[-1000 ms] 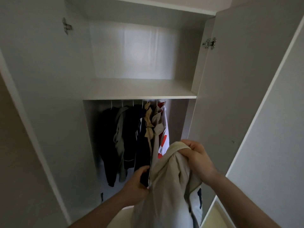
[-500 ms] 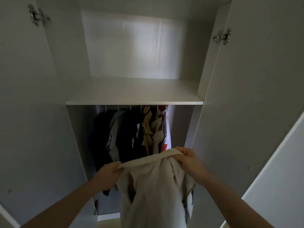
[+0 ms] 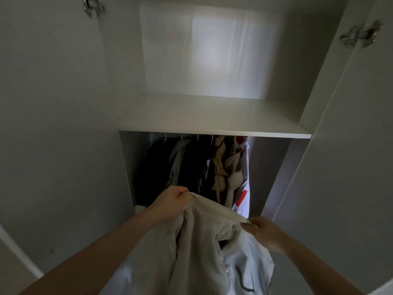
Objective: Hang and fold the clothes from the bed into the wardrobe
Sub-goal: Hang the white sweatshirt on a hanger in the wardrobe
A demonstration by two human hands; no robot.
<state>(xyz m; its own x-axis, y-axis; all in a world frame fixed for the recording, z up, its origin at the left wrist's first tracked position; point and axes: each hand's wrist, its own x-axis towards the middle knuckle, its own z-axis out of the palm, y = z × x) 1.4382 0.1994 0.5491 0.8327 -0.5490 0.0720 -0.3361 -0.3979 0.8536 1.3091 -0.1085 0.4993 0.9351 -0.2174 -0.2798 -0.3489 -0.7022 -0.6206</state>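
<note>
I hold a beige garment (image 3: 200, 248) in front of the open white wardrobe (image 3: 212, 133). My left hand (image 3: 170, 201) grips its top edge on the left and my right hand (image 3: 265, 233) grips the same edge on the right, so the edge is stretched between them and the cloth hangs down. Behind it, under the shelf, several clothes hang on hangers: dark ones (image 3: 191, 167), a tan one (image 3: 225, 171) and a white one with red marks (image 3: 244, 188).
The upper shelf (image 3: 208, 116) of the wardrobe is bare. The left door (image 3: 53, 124) and the right door (image 3: 350, 145) stand open on either side, each with a metal hinge (image 3: 359, 36). To the right of the hanging clothes there is free room inside.
My left hand moved up from under the garment to its top edge. My hands spread apart, stretching the edge, and the view moved closer to the wardrobe.
</note>
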